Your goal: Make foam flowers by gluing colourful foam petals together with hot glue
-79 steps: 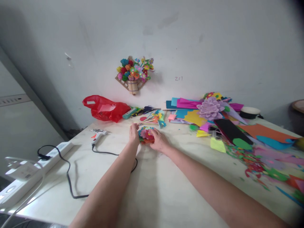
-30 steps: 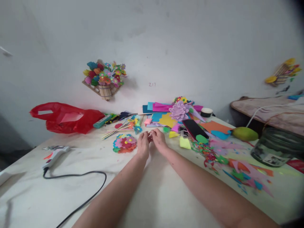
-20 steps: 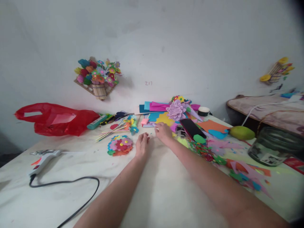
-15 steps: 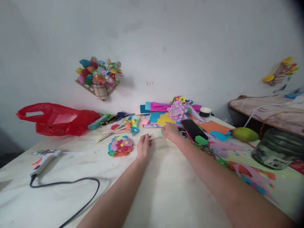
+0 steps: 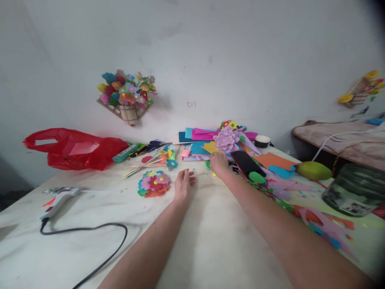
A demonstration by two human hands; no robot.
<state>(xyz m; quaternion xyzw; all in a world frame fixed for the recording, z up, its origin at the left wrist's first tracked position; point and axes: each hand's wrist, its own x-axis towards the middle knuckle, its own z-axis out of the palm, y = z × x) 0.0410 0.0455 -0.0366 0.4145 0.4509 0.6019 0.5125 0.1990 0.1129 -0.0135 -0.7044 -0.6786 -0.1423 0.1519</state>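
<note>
My left hand (image 5: pixel 183 184) rests on the white table with its fingers apart and nothing in it, right of a stack of coloured foam flowers (image 5: pixel 154 183). My right hand (image 5: pixel 219 162) is closed at the near edge of a pile of foam sheets. Yellow foam sheet (image 5: pixel 209 147) shows above its fingers, and a small yellow bit below them; the grip itself is partly hidden. Beside the fingers lies a green scrap (image 5: pixel 207 164). A lilac foam flower (image 5: pixel 227 139) sits just behind this hand, and a dark phone (image 5: pixel 247 163) lies to its right.
A glue gun (image 5: pixel 58 204) with a black cord lies at left, near a red plastic bag (image 5: pixel 78 149). Thin sticks (image 5: pixel 144 168) and small flowers lie at the back. At right are foam scraps (image 5: pixel 325 224), a green fruit (image 5: pixel 314 170) and a glass jar (image 5: pixel 351 188).
My right hand has closed from a flatter, reaching pose and moved slightly. The yellow sheet behind it has shifted and shows less. My left hand has stayed in place.
</note>
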